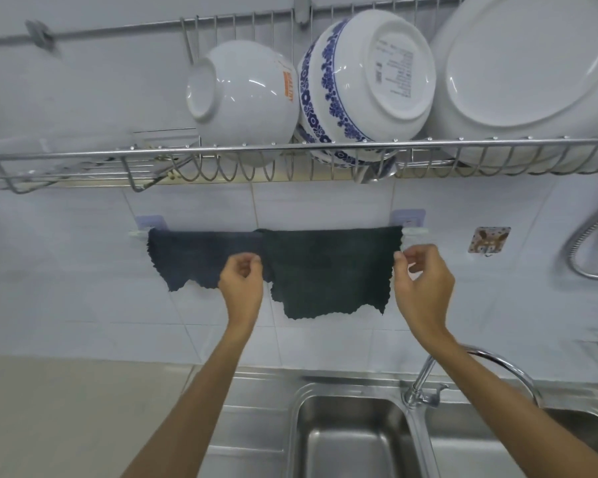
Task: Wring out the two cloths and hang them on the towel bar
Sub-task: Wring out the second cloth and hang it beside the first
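Your left hand (242, 277) pinches the left edge of the dark green scalloped cloth (328, 270), and your right hand (423, 282) pinches its right edge. It hangs on the white wall-mounted towel bar (415, 231), beside the dark blue scalloped cloth (201, 258).

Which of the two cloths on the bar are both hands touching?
The dark green cloth, the right-hand one. The left hand and right hand pinch its side edges; the dark blue cloth hangs free beside it.
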